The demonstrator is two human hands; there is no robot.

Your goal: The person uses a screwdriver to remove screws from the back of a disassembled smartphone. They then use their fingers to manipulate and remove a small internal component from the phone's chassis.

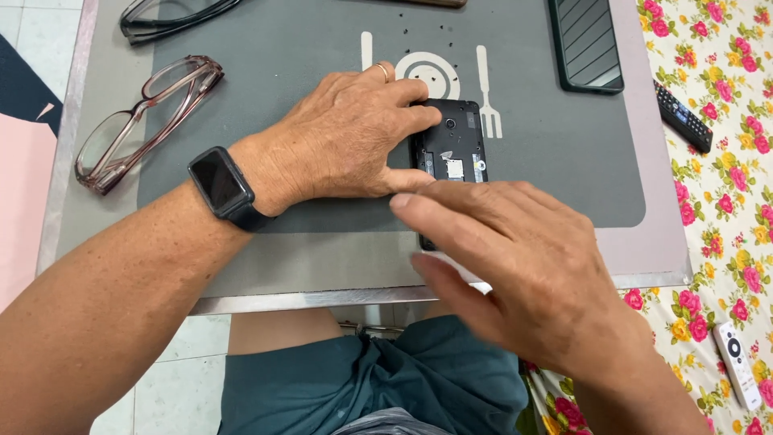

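far out to the left of the open phone, a pair of pinkish clear glasses (145, 121) lies on the grey mat (322, 48). a darker pair of glasses (165, 18) sits up and to the left of the phone, at the top edge of the view.

your left hand (342, 141) comes next. it lies flat against the left side of the open phone, fingers stretched out, pressing down on it. the fingertips touch its top left corner and your thumb lies along its left edge. you wear a black watch (221, 185) on that wrist and a ring on one finger.

the open phone (451, 141) is black with its back off, and small parts show inside. it lies on the mat, right over a white plate and fork picture.

your right hand (515, 258) hovers over the bottom part of the open phone and hides it. the fingers are loosely spread and a bit blurry. something white peeks out under them, but you cannot tell if the hand grips it.

up and to the right of the open phone lies another dark phone (586, 40). further right, on a flowery cloth (725, 201), lie a black remote (680, 117) and, lower down, a white remote (739, 362).
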